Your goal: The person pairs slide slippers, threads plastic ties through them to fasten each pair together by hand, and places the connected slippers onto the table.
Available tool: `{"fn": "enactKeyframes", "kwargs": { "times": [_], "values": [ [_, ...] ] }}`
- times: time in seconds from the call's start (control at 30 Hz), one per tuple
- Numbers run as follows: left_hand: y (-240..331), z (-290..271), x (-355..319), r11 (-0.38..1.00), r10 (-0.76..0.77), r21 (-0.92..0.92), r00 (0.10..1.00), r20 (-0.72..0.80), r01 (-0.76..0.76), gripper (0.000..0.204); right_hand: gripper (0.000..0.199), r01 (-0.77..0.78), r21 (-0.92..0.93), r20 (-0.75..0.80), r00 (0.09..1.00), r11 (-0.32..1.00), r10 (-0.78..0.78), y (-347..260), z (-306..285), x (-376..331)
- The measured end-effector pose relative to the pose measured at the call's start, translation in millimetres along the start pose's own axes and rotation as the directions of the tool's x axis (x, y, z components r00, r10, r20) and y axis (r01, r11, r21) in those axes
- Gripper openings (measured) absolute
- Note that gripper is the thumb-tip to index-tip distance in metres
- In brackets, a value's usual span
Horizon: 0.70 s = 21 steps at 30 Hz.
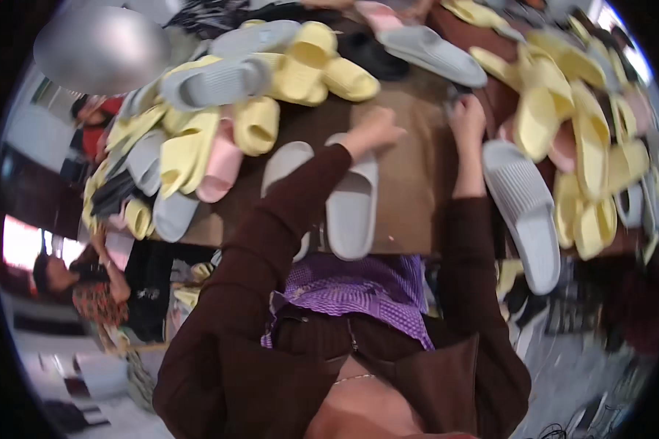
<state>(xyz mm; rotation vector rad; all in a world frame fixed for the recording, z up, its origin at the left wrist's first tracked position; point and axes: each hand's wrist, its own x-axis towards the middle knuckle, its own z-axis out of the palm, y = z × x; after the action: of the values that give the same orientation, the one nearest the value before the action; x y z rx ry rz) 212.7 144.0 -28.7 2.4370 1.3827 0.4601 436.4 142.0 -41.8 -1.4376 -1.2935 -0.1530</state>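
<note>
Above the brown tabletop (411, 208), my left hand (377, 133) is slightly blurred, its fingers curled together. What it holds, if anything, cannot be made out. Its forearm crosses over a pair of grey slide sandals, the right one (353, 219) and the left one (289, 157), lying side by side near the front edge. Farther right, my right hand (467, 117) is closed, with a small dark bit showing at its fingertips, too blurred to name. Just right of that wrist lies another grey slide (523, 212), jutting past the table's front edge.
Yellow slides (300, 69), grey slides (216, 79) and a pink slide (220, 164) are heaped at the left. More yellow slides (538, 110) pile up at the right. A grey slide (432, 55) lies at the back. Two other people are visible at the far left.
</note>
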Motion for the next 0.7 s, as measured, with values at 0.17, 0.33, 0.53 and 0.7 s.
{"fn": "enactKeyframes", "kwargs": {
  "times": [0.17, 0.33, 0.53, 0.7],
  "values": [
    [15.2, 14.3, 8.6, 1.000, -0.026, -0.011, 0.999, 0.046, 0.027, 0.044, 0.016, -0.073, -0.142, 0.021, 0.997, 0.987, 0.077, 2.8, -10.8, -5.8],
    [13.6, 22.9, 8.1, 1.000, -0.004, 0.016, 1.000, -0.022, 0.004, 0.037, 0.017, -0.187, -0.147, 0.113, 0.972, 0.971, 0.205, -11.4, -19.3, -8.2],
    [16.5, 17.5, 14.4, 0.998, -0.054, -0.030, 0.995, 0.083, 0.057, 0.027, 0.017, -0.171, -0.143, 0.122, 0.974, 0.975, 0.189, -6.2, -17.1, -11.8],
    [20.3, 15.8, 11.7, 0.996, -0.093, 0.020, 0.989, 0.117, 0.091, 0.023, 0.017, -0.151, -0.208, 0.161, 0.969, 0.966, 0.186, -7.2, -14.2, -12.8]
  ]
}}
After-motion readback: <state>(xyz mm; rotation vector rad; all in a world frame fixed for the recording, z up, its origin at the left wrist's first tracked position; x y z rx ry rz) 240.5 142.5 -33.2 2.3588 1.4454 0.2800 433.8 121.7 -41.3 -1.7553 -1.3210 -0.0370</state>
